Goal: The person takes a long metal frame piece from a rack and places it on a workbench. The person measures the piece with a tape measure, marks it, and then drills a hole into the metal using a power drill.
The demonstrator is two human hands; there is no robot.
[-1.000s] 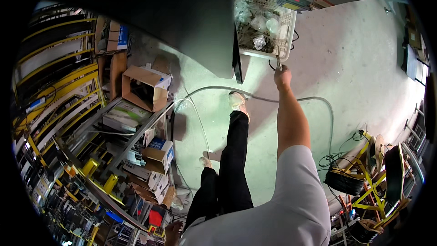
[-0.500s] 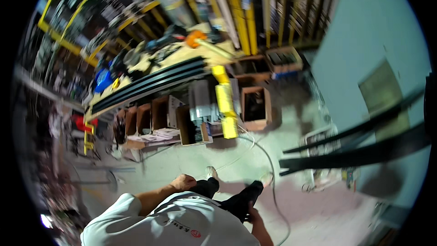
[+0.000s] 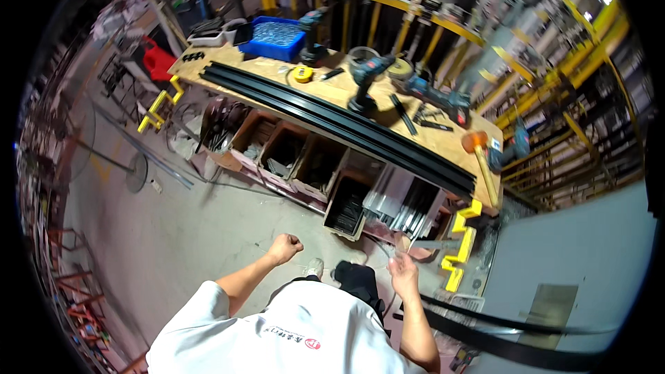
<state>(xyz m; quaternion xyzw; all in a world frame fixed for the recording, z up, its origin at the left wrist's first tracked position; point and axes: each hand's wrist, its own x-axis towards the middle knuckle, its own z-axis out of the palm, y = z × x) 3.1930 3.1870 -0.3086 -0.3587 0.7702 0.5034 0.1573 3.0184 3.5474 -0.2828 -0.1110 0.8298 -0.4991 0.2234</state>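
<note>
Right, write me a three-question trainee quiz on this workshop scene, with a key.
1. Which appears nearer the silver strips: the person's left hand or right hand?

2. True or false: the hammer lies on the floor.

3. What colour is the tape measure?
A. Red
B. Yellow
C. White

Key:
1. The right hand.
2. False; the hammer lies on the table.
3. B.

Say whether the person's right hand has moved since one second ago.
Yes: the right hand, then at the edge of the white basket, has moved away from it.
</note>
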